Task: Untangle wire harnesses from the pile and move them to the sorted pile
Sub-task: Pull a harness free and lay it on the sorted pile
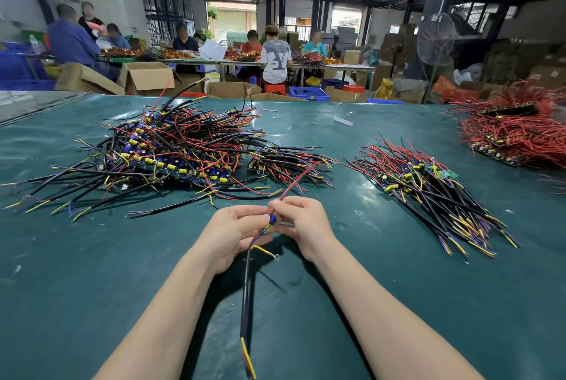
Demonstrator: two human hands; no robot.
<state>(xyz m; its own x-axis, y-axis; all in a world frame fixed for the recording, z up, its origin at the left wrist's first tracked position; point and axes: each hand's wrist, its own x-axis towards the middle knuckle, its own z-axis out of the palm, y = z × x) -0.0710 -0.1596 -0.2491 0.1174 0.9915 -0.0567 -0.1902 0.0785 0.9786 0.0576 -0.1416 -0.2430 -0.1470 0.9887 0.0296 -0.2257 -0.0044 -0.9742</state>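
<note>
A single wire harness (246, 290) lies between my hands: a black cable runs toward me, a red wire rises toward the pile, and a yellow lead ends in a ring terminal. My left hand (235, 232) and my right hand (301, 226) both pinch its small blue component at the middle. The big tangled pile (171, 150) of black, red, yellow and blue wires sits at the left centre of the green table (92, 272). The sorted pile (428, 186) lies aligned to the right.
A heap of red-wired boards (517, 131) sits at the far right edge. A small white scrap (343, 120) lies on the table behind the piles. Beyond the table are cardboard boxes, blue crates, a standing fan (436, 39) and several seated people at other tables.
</note>
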